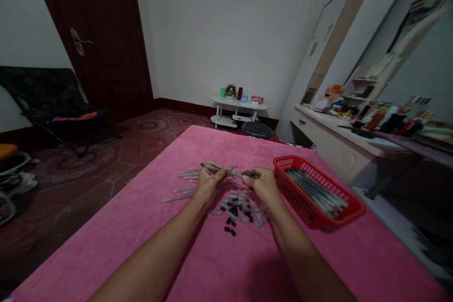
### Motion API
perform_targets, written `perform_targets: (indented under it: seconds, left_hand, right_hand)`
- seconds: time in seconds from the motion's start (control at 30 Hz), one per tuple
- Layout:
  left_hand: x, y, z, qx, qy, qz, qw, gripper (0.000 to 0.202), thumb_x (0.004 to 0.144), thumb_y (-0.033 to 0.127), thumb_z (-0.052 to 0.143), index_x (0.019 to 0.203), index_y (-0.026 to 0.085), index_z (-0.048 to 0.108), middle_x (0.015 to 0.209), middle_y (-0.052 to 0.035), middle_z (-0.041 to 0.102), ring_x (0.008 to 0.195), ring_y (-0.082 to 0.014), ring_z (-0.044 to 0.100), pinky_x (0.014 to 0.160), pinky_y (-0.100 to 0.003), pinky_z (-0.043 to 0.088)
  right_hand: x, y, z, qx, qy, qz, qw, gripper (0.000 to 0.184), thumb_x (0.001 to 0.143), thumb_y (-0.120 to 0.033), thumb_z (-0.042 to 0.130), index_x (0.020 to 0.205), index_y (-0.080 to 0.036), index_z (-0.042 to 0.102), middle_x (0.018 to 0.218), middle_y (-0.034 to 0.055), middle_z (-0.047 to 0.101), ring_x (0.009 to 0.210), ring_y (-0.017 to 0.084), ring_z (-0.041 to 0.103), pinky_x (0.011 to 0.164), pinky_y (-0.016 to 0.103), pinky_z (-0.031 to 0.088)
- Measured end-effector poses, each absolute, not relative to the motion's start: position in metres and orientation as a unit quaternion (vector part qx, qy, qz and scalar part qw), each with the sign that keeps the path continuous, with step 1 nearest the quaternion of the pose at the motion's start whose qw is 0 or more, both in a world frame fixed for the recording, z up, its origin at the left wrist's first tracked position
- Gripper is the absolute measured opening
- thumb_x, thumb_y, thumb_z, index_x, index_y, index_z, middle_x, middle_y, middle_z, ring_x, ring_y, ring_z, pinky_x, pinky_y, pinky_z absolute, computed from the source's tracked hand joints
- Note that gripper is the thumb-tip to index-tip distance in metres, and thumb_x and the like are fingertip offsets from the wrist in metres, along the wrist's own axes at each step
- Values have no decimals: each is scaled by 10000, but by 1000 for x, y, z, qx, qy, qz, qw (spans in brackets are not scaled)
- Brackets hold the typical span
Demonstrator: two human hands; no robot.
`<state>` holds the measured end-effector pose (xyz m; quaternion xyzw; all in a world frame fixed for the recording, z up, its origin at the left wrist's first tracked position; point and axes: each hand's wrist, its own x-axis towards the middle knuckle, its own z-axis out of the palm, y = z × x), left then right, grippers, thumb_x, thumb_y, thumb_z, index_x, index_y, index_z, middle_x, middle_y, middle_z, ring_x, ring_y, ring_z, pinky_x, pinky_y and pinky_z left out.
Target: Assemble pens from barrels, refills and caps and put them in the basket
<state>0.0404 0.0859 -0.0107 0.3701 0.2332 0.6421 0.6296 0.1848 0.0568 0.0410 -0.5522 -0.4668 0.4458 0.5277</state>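
A slim pen [230,172] with a clear barrel and a dark left end is held level above the pink cloth. My left hand [209,179] is closed around its middle. At the pen's right end my right hand [260,180] is closed, fingertips pinched on that end; a small dark part shows there, too blurred to name. Below the hands lies a loose pile of clear pen caps [244,219] and small black plugs [230,222]. Several clear pen barrels [183,190] lie to the left, partly behind my left hand.
A red plastic basket [307,214] holding many pens [316,191] stands right of my right hand. The pink cloth [148,226] covers the table. Behind are a low white stand [226,103] and a round black lid [257,129]; a dressing table [339,144] is at the right.
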Motion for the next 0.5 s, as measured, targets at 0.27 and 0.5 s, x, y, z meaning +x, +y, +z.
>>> perform_targets:
  seconds: [0.27,0.5]
  left_hand:
    - [38,89,-12,381,240,627,635,451,601,307,838,767,163,445,774,-38,694,661,-165,687,618,-273,573]
    - [42,86,-9,409,267,595,639,439,687,442,754,918,151,519,810,-90,708,686,-212,707,608,-296,572]
  right_hand:
    - [189,56,44,-554,-471,470,500,91,529,-215,650,597,-165,616,459,-34,558,393,116,504,406,261,495]
    - [214,50,78,-542,-545,305,562,184,612,-311,645,687,-143,646,541,-3,584,449,112,493,429,225,394]
